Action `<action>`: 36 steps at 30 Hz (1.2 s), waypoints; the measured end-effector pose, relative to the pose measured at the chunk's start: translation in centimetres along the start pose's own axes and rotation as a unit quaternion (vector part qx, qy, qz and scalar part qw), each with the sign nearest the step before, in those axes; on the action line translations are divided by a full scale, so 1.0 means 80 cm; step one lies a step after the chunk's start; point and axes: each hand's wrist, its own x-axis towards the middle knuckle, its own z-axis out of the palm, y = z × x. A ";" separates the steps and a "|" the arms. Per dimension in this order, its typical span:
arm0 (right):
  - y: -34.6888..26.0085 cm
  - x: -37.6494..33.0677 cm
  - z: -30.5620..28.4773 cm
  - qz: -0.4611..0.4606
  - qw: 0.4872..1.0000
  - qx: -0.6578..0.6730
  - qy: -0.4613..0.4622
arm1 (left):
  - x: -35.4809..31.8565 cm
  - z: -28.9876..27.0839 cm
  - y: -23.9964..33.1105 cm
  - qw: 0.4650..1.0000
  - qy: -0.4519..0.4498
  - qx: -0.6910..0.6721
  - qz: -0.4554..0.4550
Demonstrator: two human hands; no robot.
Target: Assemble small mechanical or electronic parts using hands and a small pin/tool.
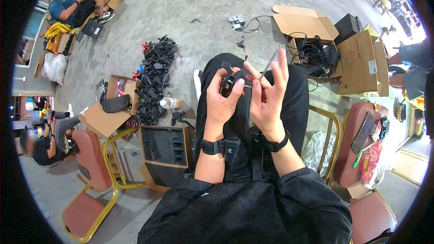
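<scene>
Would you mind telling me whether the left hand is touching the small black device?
Touching: the head view shows the left hand wrapped around the black device.

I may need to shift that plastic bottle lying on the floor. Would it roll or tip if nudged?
The plastic bottle already lies on its side, so tipping seems unlikely. Its round body would probably roll. It looks small, so probably light, though the black pile beside it may stop it.

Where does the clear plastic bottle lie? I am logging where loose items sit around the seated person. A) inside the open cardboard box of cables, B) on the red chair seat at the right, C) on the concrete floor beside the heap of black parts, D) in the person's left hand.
C: the clear plastic bottle lies on its side on the concrete floor, right against the heap of black parts.
</scene>
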 end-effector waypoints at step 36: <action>-0.008 0.012 -0.038 0.325 0.871 0.355 -0.096 | 0.007 -0.008 -0.002 0.998 0.009 -0.052 0.038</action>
